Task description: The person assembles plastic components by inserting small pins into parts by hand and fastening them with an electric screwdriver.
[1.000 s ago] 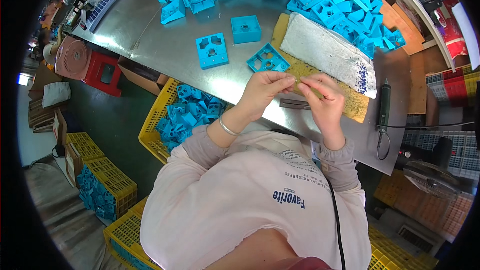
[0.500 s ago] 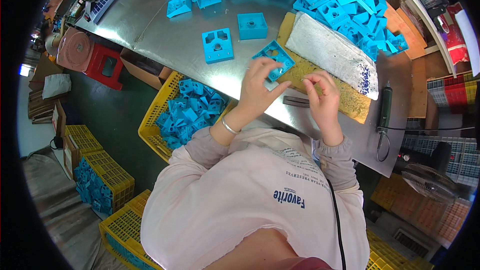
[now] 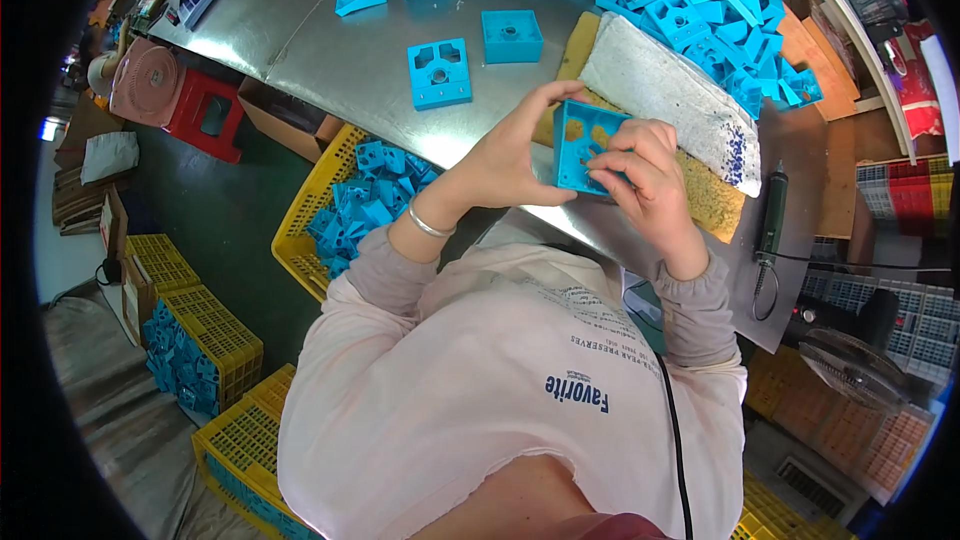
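Note:
My left hand (image 3: 498,160) grips a blue plastic box (image 3: 572,162) between thumb and fingers by its left side, tilted above the near edge of a yellow pad (image 3: 715,205). The box's open side with holes in its floor faces me. My right hand (image 3: 655,185) is closed in a pinch, its fingertips reaching inside the box; whatever they pinch is too small to make out. Two similar boxes, one with cut-outs upward (image 3: 440,92) and one with its hollow side up (image 3: 511,43), rest to the left on the metal table (image 3: 340,60).
A white cloth (image 3: 655,80) on the pad bears many tiny dark bits (image 3: 735,158). A cabled electric screwdriver (image 3: 772,208) lies at the right. A heap of blue boxes (image 3: 690,15) covers the table's far side. A yellow crate (image 3: 296,230) of blue parts stands below at left.
My left hand has taken hold of the blue box, lifting it from the pad and bringing it nearer. My right hand has moved its pinched fingers into the box.

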The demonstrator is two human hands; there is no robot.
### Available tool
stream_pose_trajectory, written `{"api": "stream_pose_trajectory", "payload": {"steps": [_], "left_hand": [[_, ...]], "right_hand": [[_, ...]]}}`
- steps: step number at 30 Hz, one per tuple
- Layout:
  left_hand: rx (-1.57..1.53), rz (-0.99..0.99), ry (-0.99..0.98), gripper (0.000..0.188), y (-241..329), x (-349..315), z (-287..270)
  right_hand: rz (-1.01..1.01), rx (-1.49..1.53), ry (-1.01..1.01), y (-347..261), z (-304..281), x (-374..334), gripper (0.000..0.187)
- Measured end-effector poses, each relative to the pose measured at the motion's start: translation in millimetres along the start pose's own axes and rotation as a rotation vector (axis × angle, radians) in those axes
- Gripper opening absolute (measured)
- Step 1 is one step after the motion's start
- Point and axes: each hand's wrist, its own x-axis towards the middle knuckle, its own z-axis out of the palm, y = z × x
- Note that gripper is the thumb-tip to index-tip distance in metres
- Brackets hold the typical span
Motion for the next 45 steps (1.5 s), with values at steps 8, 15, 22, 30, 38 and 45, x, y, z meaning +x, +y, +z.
{"api": "stream_pose_trajectory", "payload": {"steps": [8,15,22,30,38,45], "left_hand": [[-0.288,0.024,-0.244,0.100,21.6,7.8,-13.9],[-0.337,0.035,-0.286,0.100,27.0,7.6,-15.4],[-0.357,0.034,-0.271,0.098,18.3,5.3,-15.0],[0.117,-0.015,0.104,0.085,-39.5,-2.2,-2.2],[0.353,-0.110,0.370,0.086,-75.8,-12.3,29.8],[0.596,-0.019,0.509,0.039,-79.5,23.6,-28.2]], "right_hand": [[-0.209,0.077,-0.200,-26.7,-15.4,27.2,0.018],[-0.274,0.047,-0.194,-34.2,-16.4,28.9,0.021],[-0.263,0.053,-0.298,-29.3,-27.0,28.6,0.025],[0.024,-0.081,0.011,1.6,-27.2,-2.4,0.020],[0.037,-0.137,0.050,8.2,-13.2,-8.2,0.016],[0.125,-0.137,0.071,13.8,-11.5,-21.4,0.013]]}}
